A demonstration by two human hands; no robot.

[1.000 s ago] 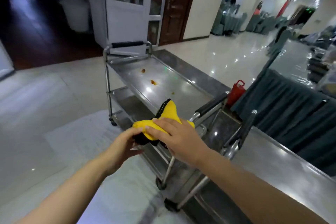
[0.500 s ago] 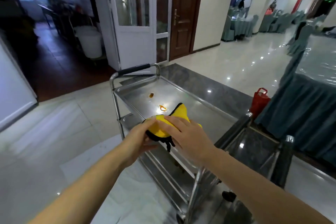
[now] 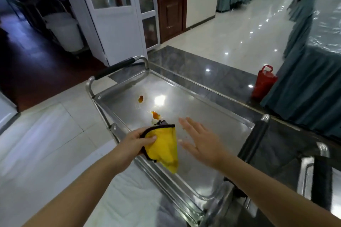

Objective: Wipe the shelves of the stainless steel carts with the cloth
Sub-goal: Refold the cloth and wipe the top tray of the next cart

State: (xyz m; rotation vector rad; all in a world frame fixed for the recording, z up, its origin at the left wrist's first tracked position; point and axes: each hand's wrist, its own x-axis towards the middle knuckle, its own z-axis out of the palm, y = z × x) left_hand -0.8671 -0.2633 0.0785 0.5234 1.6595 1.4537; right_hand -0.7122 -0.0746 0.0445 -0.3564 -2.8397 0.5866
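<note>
A yellow cloth with a dark edge [image 3: 162,145] hangs over the near left side of the top shelf of a stainless steel cart [image 3: 208,120]. My left hand [image 3: 136,143] pinches the cloth at its left edge, thumb on top. My right hand [image 3: 201,143] hovers just right of the cloth with fingers straight and spread, holding nothing. Two orange-brown sauce stains lie on the shelf, one [image 3: 156,115] just beyond the cloth and one [image 3: 140,99] farther back. The cart's lower shelves are hidden.
A second cart's black-gripped handle [image 3: 321,186] stands at the right, close to the first cart's near handle [image 3: 254,138]. A red bag [image 3: 263,81] sits on the floor beside a draped table [image 3: 313,79]. A white door [image 3: 114,20] stands behind the cart.
My right hand has let go of the cloth and opened out to its right. The cloth, held by my left hand alone, hangs unfolded. The view has moved closer over the top shelf.
</note>
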